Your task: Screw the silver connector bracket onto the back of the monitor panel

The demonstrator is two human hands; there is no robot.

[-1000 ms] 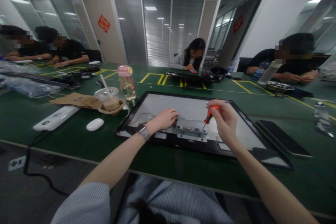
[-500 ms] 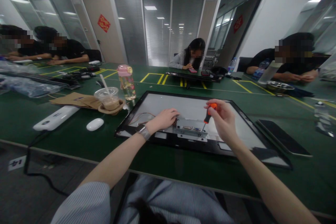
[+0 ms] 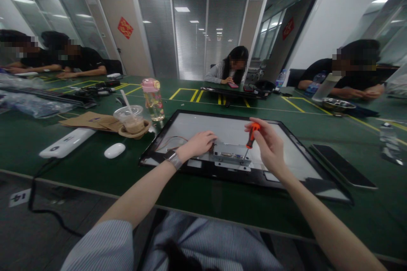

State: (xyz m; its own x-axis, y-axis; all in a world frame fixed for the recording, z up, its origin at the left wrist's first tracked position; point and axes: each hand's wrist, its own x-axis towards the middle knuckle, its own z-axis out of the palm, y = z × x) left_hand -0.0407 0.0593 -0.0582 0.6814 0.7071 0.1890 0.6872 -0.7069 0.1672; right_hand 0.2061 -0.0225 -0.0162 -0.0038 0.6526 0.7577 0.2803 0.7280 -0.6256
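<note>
My right hand (image 3: 269, 142) grips an orange and black screwdriver (image 3: 253, 133) by its handle. Its shaft points down at the right end of a metal bracket (image 3: 230, 153) with connector ports along its front. Whether the tip sits in a screw is too small to tell. At the bracket's left end, my left hand (image 3: 200, 143) has its fingers curled over the edge, fingertips partly hidden. Bracket and hands are above a flat display panel (image 3: 197, 120) with a black frame, lying face down or back up; I cannot tell which. Thin wires (image 3: 173, 139) run left of my left hand.
Left of the panel are an iced drink cup (image 3: 132, 119), a pink-lidded bottle (image 3: 153, 99), a white case (image 3: 115, 150) and a white power bank-like device (image 3: 68, 142). A dark phone (image 3: 343, 166) lies to the right. Several people sit around the green table (image 3: 203, 197).
My right hand has shifted slightly left and turned a little, the screwdriver handle with it. My left hand keeps its place on the bracket.
</note>
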